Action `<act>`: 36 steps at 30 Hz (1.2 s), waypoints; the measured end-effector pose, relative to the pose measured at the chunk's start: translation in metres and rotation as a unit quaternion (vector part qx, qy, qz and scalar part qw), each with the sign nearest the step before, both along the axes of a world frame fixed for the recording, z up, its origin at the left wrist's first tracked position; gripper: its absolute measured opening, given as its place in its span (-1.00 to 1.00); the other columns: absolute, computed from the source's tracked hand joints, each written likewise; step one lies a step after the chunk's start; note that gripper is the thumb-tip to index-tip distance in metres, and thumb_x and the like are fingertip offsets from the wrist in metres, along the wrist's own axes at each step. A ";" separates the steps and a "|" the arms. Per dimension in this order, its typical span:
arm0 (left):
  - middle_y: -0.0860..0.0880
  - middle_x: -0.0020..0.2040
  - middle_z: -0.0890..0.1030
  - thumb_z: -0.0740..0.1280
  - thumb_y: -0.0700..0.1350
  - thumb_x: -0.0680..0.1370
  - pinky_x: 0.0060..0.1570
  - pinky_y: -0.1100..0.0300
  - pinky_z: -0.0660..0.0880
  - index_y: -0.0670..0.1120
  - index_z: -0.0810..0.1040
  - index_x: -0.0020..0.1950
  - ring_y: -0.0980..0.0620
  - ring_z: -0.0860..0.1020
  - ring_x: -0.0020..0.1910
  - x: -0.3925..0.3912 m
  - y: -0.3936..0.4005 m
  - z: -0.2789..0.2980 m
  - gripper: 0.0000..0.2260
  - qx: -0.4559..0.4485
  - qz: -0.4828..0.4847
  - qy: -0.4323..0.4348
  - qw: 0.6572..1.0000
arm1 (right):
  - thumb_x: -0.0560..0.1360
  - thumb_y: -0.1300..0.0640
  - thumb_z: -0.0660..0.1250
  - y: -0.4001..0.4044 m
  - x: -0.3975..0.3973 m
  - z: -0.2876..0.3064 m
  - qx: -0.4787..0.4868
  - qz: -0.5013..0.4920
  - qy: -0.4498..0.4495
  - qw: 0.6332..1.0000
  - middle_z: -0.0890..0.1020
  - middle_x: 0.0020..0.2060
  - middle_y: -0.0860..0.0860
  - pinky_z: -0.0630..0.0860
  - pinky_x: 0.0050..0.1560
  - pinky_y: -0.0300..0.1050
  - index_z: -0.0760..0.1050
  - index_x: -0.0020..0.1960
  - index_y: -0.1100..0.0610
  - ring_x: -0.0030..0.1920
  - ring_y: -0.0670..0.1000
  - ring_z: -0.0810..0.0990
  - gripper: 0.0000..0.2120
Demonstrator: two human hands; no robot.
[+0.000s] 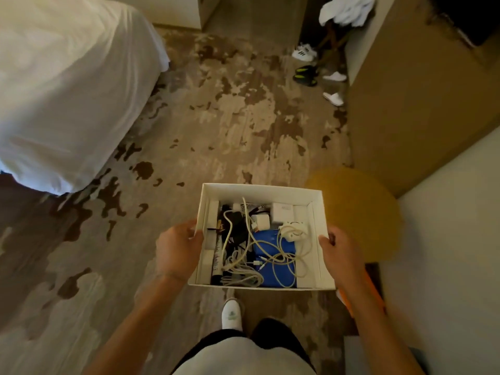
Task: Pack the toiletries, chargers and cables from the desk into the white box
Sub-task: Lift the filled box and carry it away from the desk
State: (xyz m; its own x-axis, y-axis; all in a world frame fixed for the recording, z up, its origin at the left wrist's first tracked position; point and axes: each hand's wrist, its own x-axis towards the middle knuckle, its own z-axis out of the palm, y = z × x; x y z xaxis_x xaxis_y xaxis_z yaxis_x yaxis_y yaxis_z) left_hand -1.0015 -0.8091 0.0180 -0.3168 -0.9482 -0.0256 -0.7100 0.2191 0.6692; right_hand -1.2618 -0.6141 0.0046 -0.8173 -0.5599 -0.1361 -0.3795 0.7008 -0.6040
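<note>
**One white box, carried in two hands**

One white box (259,192), lidless and rectangular, is held above the patterned carpet (230,117); the left hand (177,246) grips its nine o'clock wall, the right hand (336,251) its three o'clock wall, thumbs over the rims; inside lie tangled white cables (273,259), two white charger blocks (282,211), one blue flat item (273,249); one bed (67,85) at ten o'clock, five shoes (304,51) at one o'clock.
</note>
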 end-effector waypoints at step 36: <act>-0.10 -0.18 0.73 0.37 -0.15 0.56 -0.28 0.10 0.59 0.05 0.61 0.30 -0.12 0.67 -0.24 -0.575 -0.017 -0.258 -0.68 0.078 -0.206 -0.096 0.971 | 0.60 0.13 0.34 0.069 -0.489 -0.256 0.116 -0.151 -0.027 0.981 0.42 -0.46 -0.07 0.27 -0.43 -0.21 0.40 -0.22 0.08 -0.46 -0.07 0.43 -0.76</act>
